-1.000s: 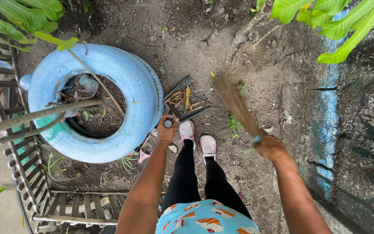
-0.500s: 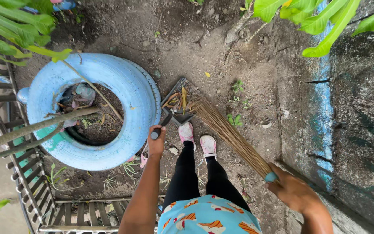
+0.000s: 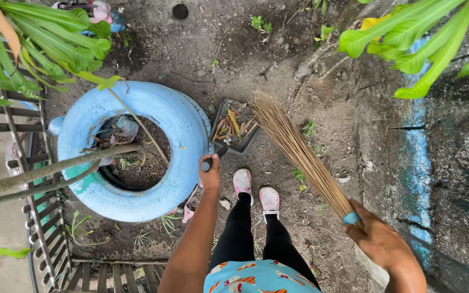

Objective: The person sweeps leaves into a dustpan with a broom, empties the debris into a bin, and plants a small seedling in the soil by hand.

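Head view: sweep step, right hand clenches straw-bristle hand broom mid-frame, left hand grips dark long-handled dustpan centre-frame beside blue painted tyre planter; next probably needs bristles dragging leaves panward.

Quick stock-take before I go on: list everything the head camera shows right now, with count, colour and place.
Dustpan: one, dark, on the dirt right of the tyre, holding yellow-brown leaves.
Stick broom: one, tan bristles, blue band, tips at the dustpan.
Tyre planter: one, light blue, left of centre, soil and litter inside.
Fence: one, dark slats, left and bottom edges.
Leafy plants: green, top left and top right.
Wall: grey with blue streak, right.
Shoes: two, pink and white, on dirt.
Left hand: closed on the dustpan's handle.
Right hand: closed on the broom.
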